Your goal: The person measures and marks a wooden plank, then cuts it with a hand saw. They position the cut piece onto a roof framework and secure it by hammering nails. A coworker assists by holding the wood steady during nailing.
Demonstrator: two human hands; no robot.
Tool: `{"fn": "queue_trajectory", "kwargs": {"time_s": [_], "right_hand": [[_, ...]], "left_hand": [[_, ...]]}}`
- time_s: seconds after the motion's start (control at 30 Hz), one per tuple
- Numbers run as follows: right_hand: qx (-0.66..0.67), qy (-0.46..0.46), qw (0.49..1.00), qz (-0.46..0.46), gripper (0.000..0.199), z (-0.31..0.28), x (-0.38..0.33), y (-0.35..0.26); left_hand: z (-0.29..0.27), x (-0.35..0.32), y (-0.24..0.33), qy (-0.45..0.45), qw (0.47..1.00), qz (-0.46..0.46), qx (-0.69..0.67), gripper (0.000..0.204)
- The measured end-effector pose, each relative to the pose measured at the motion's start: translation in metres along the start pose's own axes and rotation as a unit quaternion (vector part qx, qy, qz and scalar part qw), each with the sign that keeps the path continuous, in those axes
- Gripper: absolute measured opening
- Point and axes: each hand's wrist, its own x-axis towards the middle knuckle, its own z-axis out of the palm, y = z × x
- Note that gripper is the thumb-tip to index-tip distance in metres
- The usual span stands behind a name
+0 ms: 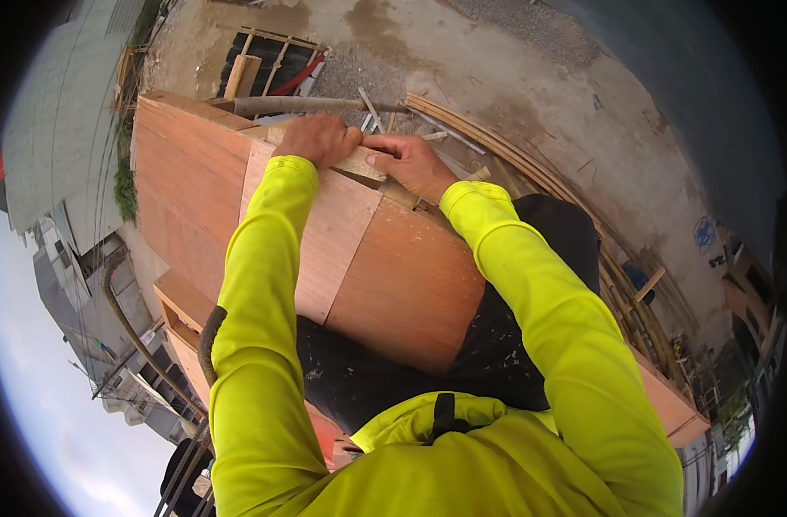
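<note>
Plywood panels (411, 289) form a box-like surface in front of me, with a paler plywood strip (340, 220) between two orange-brown sections. At the far edge, a short light wooden strip (357, 165) lies along the top. My left hand (318, 140) is closed around its left part, knuckles up, fingertips hidden. My right hand (413, 164) pinches the right end, thumb on the near face and index finger reaching over toward the left hand. Just below my right hand, a round wooden pole (399, 193) shows beside a dark gap under the strip.
I sit astride the plywood, high above the ground. Long timber strips (497, 146) and poles run down the right side. A horizontal pole (290, 104) extends beyond the far edge. Below is a framed opening (268, 65) in bare ground. A curved bar (139, 327) rises at left.
</note>
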Motion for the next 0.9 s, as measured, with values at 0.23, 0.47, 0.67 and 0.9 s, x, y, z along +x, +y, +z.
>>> {"fn": "queue_trajectory", "kwargs": {"time_s": [0.23, 0.47, 0.67, 0.9], "right_hand": [[-0.219, 0.148, 0.964, -0.012, 0.044, -0.001, -0.051, -0.048], [-0.305, 0.502, 0.808, -0.057, 0.017, -0.100, -0.325, -0.110], [-0.573, 0.143, 0.767, 0.252, 0.062, -0.089, -0.513, -0.056], [-0.634, 0.170, 0.728, 0.199, 0.045, -0.107, -0.592, -0.009]], "left_hand": [[-0.005, -0.001, 0.005, -0.044, 0.988, -0.119, -0.085, 0.053], [0.002, 0.002, 0.003, -0.029, 0.986, -0.128, -0.099, 0.055], [0.002, 0.003, 0.004, -0.033, 0.986, -0.134, -0.093, 0.054], [-0.009, 0.000, 0.009, -0.032, 0.984, -0.141, -0.102, 0.054]]}}
